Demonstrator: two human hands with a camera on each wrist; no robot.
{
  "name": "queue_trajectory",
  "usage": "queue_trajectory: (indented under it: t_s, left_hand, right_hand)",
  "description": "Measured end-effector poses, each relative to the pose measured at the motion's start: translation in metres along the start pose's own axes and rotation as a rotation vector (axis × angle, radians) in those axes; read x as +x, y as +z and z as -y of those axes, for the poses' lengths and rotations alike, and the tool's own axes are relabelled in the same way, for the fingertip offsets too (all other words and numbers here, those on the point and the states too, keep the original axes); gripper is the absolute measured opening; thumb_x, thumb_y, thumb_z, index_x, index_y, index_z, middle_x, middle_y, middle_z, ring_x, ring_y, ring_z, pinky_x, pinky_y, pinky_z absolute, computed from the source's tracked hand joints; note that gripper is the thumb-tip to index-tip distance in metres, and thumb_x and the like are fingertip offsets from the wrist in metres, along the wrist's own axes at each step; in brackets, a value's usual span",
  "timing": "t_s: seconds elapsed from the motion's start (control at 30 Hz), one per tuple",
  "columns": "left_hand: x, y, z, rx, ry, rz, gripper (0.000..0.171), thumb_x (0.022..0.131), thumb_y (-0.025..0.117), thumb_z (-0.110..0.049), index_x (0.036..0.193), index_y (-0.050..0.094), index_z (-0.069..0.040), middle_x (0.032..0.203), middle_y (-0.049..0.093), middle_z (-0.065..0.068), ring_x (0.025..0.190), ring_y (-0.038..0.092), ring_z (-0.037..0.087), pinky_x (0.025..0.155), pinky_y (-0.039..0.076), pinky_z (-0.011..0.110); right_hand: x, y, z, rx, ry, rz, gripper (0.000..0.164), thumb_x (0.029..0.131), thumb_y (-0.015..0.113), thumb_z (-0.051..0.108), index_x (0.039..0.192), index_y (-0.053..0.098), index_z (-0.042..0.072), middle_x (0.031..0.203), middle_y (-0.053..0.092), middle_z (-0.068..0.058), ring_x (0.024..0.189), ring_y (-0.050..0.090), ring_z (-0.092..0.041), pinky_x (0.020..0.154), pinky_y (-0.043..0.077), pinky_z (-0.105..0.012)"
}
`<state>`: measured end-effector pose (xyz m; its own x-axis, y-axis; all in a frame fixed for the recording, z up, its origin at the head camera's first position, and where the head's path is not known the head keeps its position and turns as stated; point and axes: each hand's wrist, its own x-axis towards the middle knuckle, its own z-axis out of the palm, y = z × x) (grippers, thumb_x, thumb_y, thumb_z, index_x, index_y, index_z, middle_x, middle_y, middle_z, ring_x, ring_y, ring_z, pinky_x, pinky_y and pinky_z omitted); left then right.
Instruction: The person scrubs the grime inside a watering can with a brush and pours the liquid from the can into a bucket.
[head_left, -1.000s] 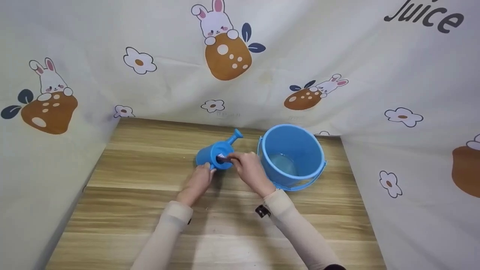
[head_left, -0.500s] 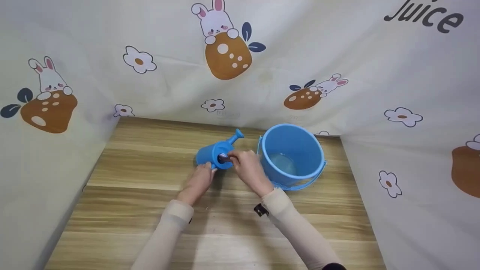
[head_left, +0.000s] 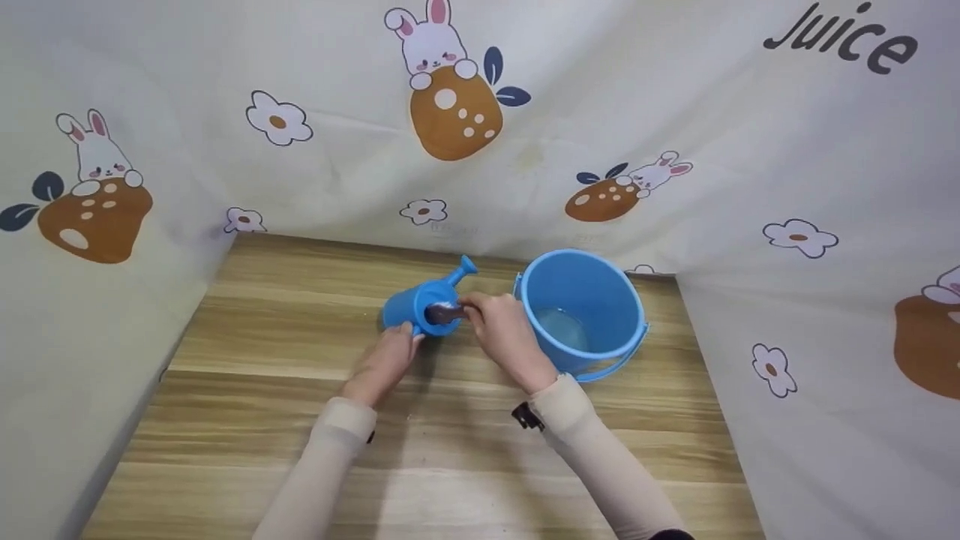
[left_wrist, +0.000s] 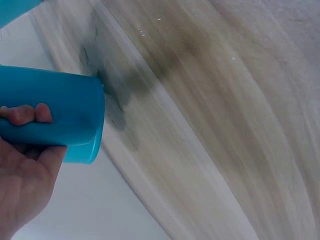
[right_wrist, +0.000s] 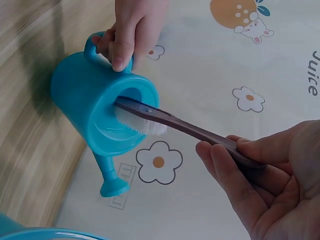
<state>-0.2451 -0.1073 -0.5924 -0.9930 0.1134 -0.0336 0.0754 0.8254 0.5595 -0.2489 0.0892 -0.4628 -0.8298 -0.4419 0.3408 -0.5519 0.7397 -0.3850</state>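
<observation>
Your left hand (head_left: 386, 356) grips one watering can (head_left: 405, 309), your right hand (head_left: 510, 341) pinches one brush (right_wrist: 195, 131), and one bucket (head_left: 585, 281) stands near the far edge, with tabletop (head_left: 255, 420) extending toward you.

Blue bckt (head_left: 589, 300) on wood-grain tbl (head_left: 262, 337), w/ bunny-print cloth (head_left: 337, 176) bhd.

The word "Juice" (head_left: 841, 39) stands in dark print on the pale backdrop (head_left: 345, 52), at two o'clock in the head view and, turned sideways, between two and three o'clock in the right wrist view. Faint boxed lettering (right_wrist: 122, 186) on it at seven o'clock there is illegible.
</observation>
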Motion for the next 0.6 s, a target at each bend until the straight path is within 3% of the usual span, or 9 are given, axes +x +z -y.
queue_trajectory:
  t_s: [0.2,0.47,0.6]
  left_hand:
    - [0.0018,-0.0002,-0.0007,-0.018,0.002,0.004,0.026,0.106,0.047,-0.029,0.104,0.052,-0.003,0.09,0.06,0.016,0.08,0.06,0.03,0.076,0.054,0.049]
    - [0.002,0.0035,0.0018,0.021,0.039,-0.062,0.025,0.104,0.052,-0.025,0.097,0.052,-0.001,0.086,0.06,0.018,0.083,0.063,0.036,0.072,0.052,0.05]
    - [0.0021,0.0024,0.0014,0.019,0.037,-0.056,0.025,0.104,0.051,-0.026,0.098,0.052,-0.002,0.085,0.059,0.017,0.081,0.062,0.033,0.071,0.052,0.049]
  right_hand:
    - [-0.0034,0.0021,-0.0048,0.04,-0.019,-0.025,0.015,0.098,0.063,0.011,0.106,0.075,0.009,0.096,0.078,-0.007,0.081,0.074,-0.019,0.071,0.059,-0.033]
    - [-0.0046,0.0034,-0.0053,0.071,-0.021,-0.037,0.015,0.098,0.063,0.012,0.107,0.074,0.011,0.096,0.077,-0.006,0.074,0.072,-0.016,0.066,0.057,-0.032]
    - [-0.005,0.0036,-0.0045,0.056,-0.024,-0.041,0.015,0.098,0.063,0.012,0.108,0.074,0.011,0.097,0.077,-0.006,0.077,0.073,-0.018,0.068,0.058,-0.033]
